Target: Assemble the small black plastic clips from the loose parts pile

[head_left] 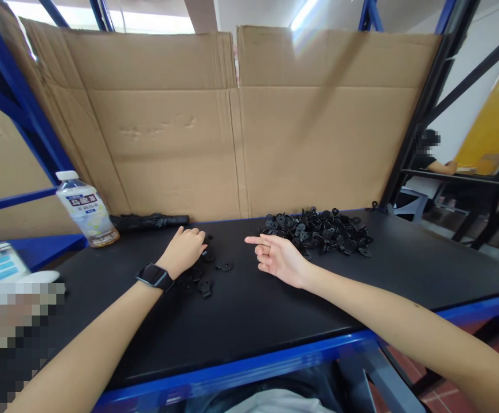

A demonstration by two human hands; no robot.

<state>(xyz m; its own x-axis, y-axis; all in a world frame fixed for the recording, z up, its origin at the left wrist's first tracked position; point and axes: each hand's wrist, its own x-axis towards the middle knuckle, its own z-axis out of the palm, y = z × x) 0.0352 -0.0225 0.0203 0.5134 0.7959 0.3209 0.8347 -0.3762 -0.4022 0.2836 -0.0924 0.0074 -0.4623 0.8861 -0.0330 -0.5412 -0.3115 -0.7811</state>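
My left hand (183, 250), with a dark watch (155, 276) on its wrist, is palm down over a few scattered small black plastic parts (205, 287). Its fingers are loosely bent and apart, and what lies beneath the palm is hidden. To the right, my right hand (280, 261) is turned partly palm up above the black table, its index finger stretched out and the others half curled. Nothing shows in it. Just behind that hand lies a heap of round black plastic parts (318, 229). One loose black part (227, 267) sits between the hands.
A drink bottle (88, 209) stands at the back left beside a folded black umbrella (150, 221). Cardboard sheets (167, 143) wall off the table's back. Blue metal edging (249, 361) runs along the front. Far right, another person (430, 155) sits beyond the frame.
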